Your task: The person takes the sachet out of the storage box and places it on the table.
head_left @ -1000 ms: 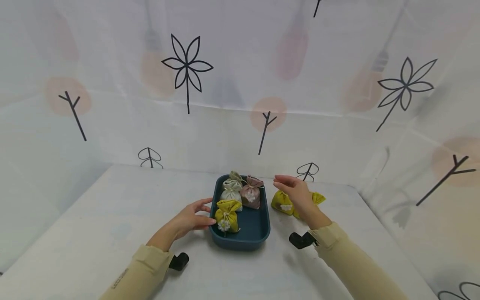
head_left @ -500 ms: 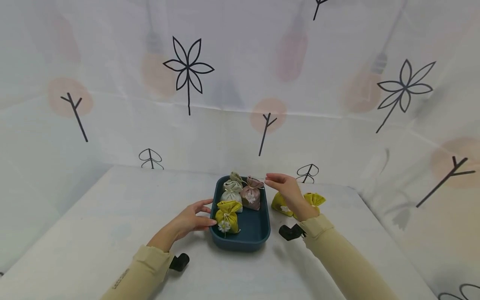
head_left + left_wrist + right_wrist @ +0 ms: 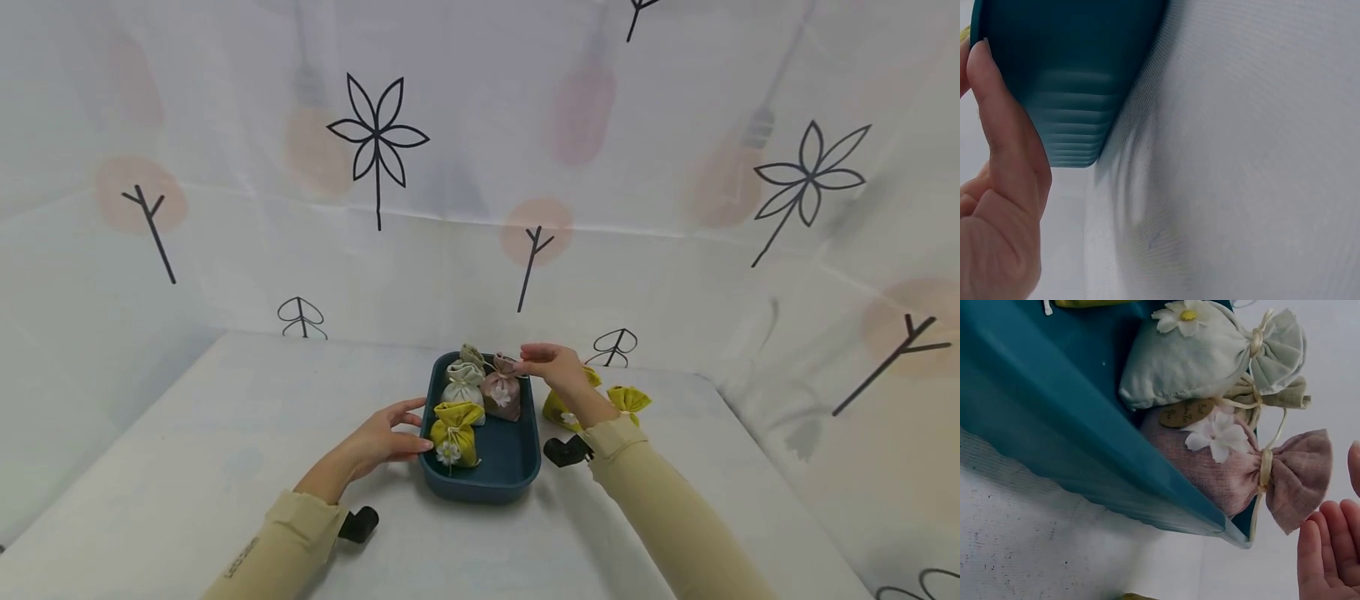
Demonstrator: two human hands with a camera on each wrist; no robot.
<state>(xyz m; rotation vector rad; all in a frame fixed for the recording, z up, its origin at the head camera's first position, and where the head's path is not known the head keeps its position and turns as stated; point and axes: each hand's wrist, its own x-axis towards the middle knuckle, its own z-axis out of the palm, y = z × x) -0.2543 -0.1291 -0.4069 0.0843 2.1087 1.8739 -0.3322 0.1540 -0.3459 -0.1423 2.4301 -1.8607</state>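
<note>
A dark teal plastic bin (image 3: pixel 510 458) stands on the white table. My left hand (image 3: pixel 378 435) rests against its left side, thumb and fingertips at the rim and fingers extended. Inside lie a yellow drawstring pouch (image 3: pixel 457 429) at the front, a whitish one (image 3: pixel 463 385), a green one (image 3: pixel 471 355) behind, and a dusty pink pouch (image 3: pixel 500 398) on the right. My right hand (image 3: pixel 558 368) hovers over the bin's far right rim. In the right wrist view its fingertips (image 3: pixel 1312 532) are right at the gathered top of the pink pouch (image 3: pixel 1210 469), thumb held apart.
Right of the bin are two more yellow pouches, one (image 3: pixel 557 408) partly behind my right hand and the other (image 3: pixel 628 398) beyond my forearm. A printed white cloth (image 3: pixel 480 275) hangs behind the table. Black wrist cameras (image 3: pixel 360 523) stick out below both sleeves.
My right hand has moved left, from above the loose yellow pouches to the pink pouch's top. The left hand and the bin have stayed in place.
</note>
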